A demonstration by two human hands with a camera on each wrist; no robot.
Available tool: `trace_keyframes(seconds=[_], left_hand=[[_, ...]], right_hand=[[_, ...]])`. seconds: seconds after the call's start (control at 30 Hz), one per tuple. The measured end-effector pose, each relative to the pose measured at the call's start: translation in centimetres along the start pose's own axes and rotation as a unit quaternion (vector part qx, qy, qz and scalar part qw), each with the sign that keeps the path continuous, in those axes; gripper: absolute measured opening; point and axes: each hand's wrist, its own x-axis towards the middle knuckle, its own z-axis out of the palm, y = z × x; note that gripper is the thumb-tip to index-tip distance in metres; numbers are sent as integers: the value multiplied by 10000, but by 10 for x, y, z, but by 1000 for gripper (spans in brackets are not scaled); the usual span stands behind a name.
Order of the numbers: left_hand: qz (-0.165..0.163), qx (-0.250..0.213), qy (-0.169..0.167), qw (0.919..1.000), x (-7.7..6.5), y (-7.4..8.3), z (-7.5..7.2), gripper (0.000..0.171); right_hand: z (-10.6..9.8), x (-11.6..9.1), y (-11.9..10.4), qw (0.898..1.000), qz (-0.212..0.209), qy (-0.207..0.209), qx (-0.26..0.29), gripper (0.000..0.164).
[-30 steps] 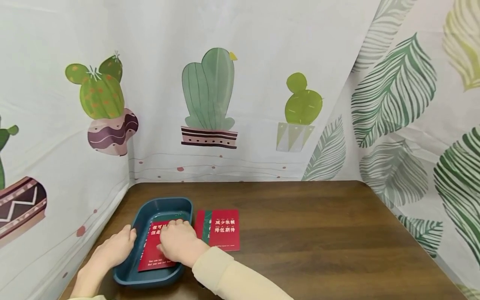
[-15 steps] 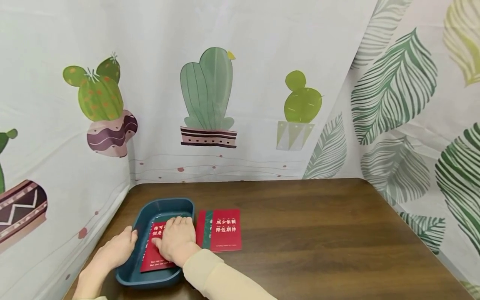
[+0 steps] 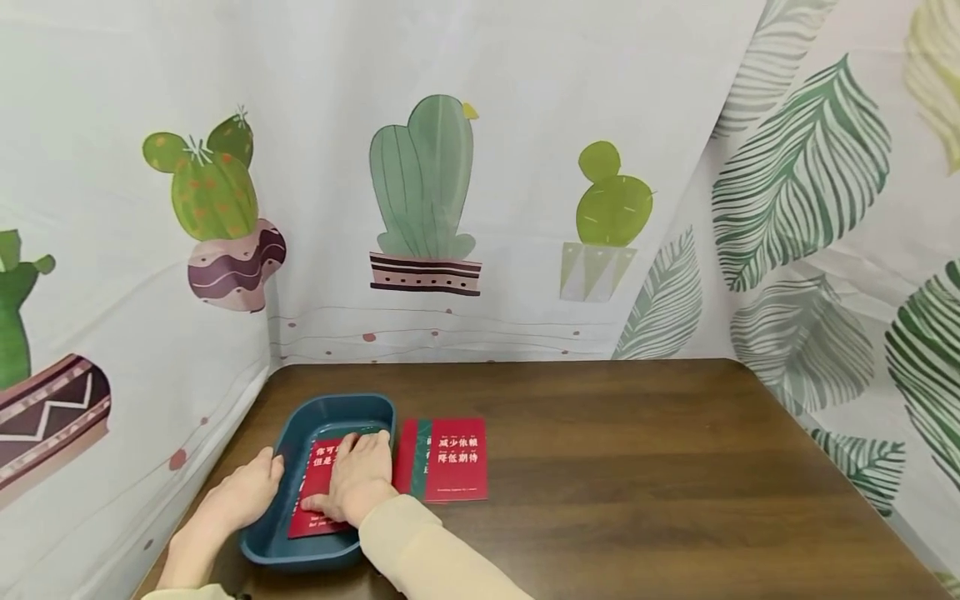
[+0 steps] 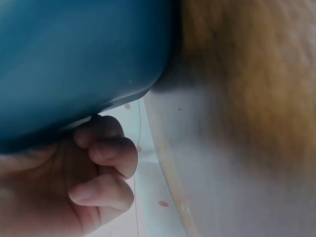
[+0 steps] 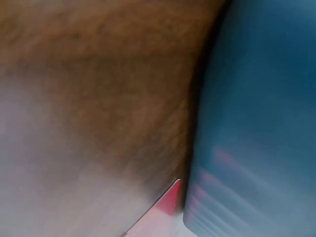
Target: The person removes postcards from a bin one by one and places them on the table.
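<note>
My left hand (image 3: pixel 243 492) holds the left rim of a dark blue plastic tray (image 3: pixel 303 560). In the left wrist view, several of its fingers (image 4: pixel 114 157) curl in under the tray's edge. Inside the tray lies a red card (image 3: pixel 315 479) with white Chinese print, slightly askew. Over the card's right part my right hand (image 3: pixel 362 471) rests with its fingers fairly straight, hiding much of the print. What lies under this card is mostly hidden. The right wrist view catches only the tray's outer wall (image 5: pixel 256 123) and a red corner, not the hand.
Just right of the tray, red cards (image 3: pixel 461 475) and a green one (image 3: pixel 422 471) overlap on the brown wooden table (image 3: pixel 637 492). Behind the table hangs a white curtain (image 3: pixel 525 100) printed with cacti and leaves.
My right hand has gone from bent fingers to a flatter spread on the card in the tray. The left hand keeps its place on the rim. The view has shifted slightly.
</note>
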Motion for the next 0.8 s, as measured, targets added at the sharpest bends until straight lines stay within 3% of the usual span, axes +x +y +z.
trace_keyframes(seconds=[0.4, 0.57, 0.8], left_hand=[[-52, -44, -51, 10000, 1, -3, 3, 39], [-69, -40, -53, 10000, 2, 0, 2, 36], [-44, -27, -1, 10000, 0, 2, 0, 34]], right_hand=[[1, 2, -3, 9975, 443, 498, 233, 107], [2, 5, -2, 9974, 478, 464, 260, 105], [2, 6, 0, 9938, 554, 846, 461, 104]])
